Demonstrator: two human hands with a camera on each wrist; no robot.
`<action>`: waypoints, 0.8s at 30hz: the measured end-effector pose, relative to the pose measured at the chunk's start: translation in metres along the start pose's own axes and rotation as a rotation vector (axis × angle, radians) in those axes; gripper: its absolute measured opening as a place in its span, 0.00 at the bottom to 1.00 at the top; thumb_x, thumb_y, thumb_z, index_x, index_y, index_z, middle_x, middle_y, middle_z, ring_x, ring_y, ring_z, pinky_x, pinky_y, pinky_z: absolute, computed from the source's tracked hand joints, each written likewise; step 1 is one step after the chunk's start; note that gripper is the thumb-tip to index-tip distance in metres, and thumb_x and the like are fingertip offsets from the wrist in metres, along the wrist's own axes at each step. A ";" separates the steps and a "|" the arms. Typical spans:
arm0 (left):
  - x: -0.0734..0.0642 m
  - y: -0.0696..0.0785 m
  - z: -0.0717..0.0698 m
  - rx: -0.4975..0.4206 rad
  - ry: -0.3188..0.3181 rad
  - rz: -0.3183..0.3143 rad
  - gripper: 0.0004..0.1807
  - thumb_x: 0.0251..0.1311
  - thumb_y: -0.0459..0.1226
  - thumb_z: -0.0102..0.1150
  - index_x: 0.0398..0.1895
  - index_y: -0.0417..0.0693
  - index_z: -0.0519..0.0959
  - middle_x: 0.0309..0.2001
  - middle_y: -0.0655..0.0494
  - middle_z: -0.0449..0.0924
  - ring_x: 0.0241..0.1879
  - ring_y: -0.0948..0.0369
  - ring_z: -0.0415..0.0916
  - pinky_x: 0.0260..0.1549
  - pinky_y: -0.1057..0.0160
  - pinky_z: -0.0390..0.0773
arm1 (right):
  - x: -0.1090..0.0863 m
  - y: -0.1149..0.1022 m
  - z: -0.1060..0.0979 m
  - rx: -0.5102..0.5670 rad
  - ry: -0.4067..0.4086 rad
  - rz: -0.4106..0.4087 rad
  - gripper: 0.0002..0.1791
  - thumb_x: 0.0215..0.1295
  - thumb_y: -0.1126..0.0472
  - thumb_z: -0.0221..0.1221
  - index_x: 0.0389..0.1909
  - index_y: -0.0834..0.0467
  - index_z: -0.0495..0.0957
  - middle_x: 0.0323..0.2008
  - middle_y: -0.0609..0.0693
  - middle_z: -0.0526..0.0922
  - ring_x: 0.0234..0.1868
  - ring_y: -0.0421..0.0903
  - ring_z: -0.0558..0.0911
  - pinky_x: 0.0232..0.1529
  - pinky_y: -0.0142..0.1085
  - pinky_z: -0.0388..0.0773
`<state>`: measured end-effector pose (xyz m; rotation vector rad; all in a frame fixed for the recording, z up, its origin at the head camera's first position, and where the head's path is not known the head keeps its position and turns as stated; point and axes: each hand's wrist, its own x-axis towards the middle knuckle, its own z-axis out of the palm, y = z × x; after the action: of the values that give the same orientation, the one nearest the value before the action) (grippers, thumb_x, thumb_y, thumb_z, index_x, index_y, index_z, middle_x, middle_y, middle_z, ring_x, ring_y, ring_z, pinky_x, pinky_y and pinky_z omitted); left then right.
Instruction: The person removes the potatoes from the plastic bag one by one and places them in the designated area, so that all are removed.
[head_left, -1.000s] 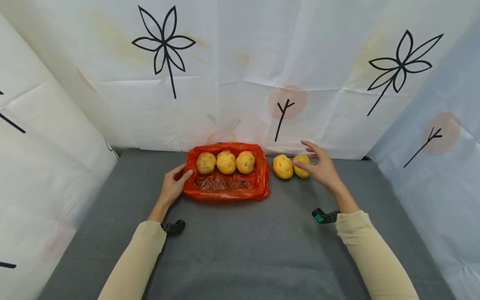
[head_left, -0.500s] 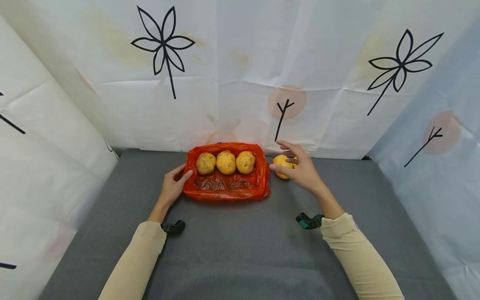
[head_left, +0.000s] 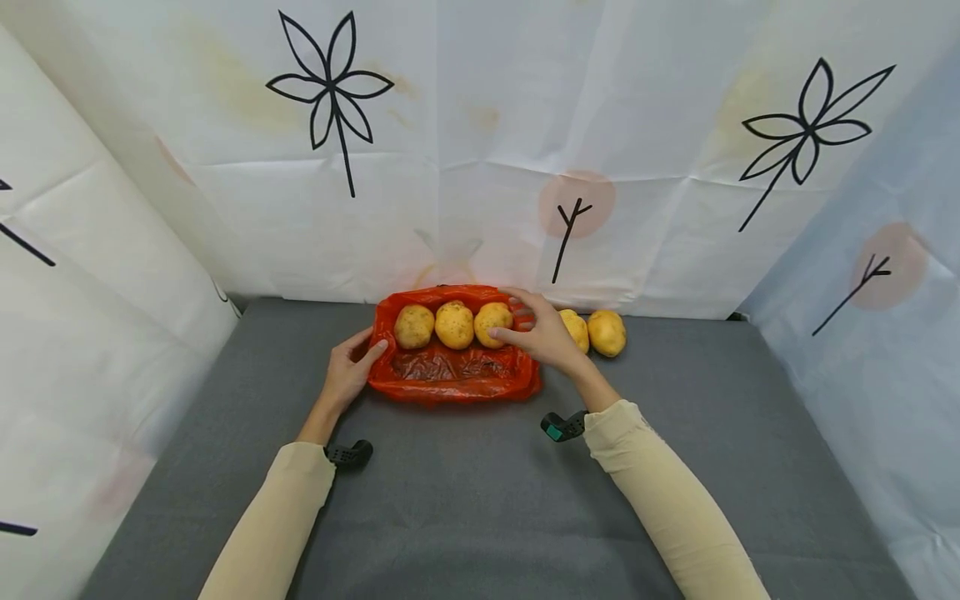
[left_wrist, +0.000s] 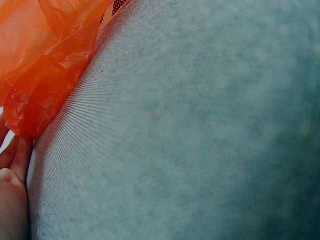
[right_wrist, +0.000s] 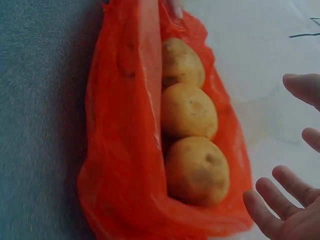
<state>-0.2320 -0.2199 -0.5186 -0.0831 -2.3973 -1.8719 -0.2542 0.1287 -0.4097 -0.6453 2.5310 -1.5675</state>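
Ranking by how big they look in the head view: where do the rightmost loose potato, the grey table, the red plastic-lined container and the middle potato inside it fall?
1. Grey table
2. Red plastic-lined container
3. Middle potato and rightmost loose potato: too alike to rank

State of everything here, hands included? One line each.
Red bag: open at the top.
Three potatoes: in the bag, in a row.
Two potatoes: on the table, right of the bag.
Left hand: gripping the bag's left edge.
Right hand: empty, fingers spread, at the bag's right end.
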 end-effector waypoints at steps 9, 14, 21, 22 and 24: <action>-0.001 0.002 0.002 0.009 0.005 0.014 0.30 0.73 0.44 0.59 0.73 0.42 0.69 0.68 0.41 0.71 0.62 0.51 0.71 0.48 0.76 0.73 | 0.021 0.010 0.015 -0.129 0.034 0.059 0.38 0.63 0.53 0.71 0.72 0.55 0.70 0.68 0.60 0.69 0.62 0.61 0.71 0.59 0.56 0.71; -0.001 0.003 0.002 -0.005 0.000 0.012 0.30 0.73 0.43 0.60 0.73 0.42 0.70 0.68 0.42 0.72 0.60 0.52 0.72 0.47 0.76 0.75 | 0.025 0.019 0.017 -0.200 0.044 0.088 0.37 0.63 0.51 0.71 0.72 0.56 0.70 0.70 0.62 0.66 0.67 0.62 0.67 0.63 0.58 0.67; -0.001 0.001 0.001 0.005 0.003 0.006 0.30 0.73 0.44 0.59 0.73 0.42 0.70 0.68 0.42 0.72 0.61 0.53 0.71 0.47 0.76 0.74 | 0.030 0.031 0.021 -0.211 0.039 0.107 0.35 0.63 0.53 0.71 0.70 0.56 0.73 0.74 0.61 0.61 0.74 0.63 0.59 0.67 0.60 0.62; -0.001 0.001 0.001 0.005 0.003 0.007 0.30 0.73 0.44 0.59 0.73 0.42 0.69 0.68 0.42 0.71 0.61 0.52 0.71 0.47 0.76 0.74 | 0.031 0.032 0.022 -0.211 0.037 0.113 0.35 0.63 0.54 0.71 0.69 0.56 0.73 0.73 0.61 0.61 0.73 0.63 0.59 0.67 0.60 0.62; -0.001 0.001 0.001 0.005 0.004 0.008 0.30 0.73 0.44 0.59 0.73 0.42 0.70 0.68 0.42 0.72 0.62 0.52 0.71 0.47 0.76 0.74 | 0.033 0.034 0.024 -0.213 0.029 0.130 0.34 0.62 0.54 0.71 0.69 0.55 0.74 0.74 0.62 0.61 0.73 0.64 0.59 0.67 0.60 0.61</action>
<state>-0.2312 -0.2189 -0.5180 -0.0880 -2.3952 -1.8603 -0.2867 0.1083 -0.4460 -0.4699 2.7245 -1.2875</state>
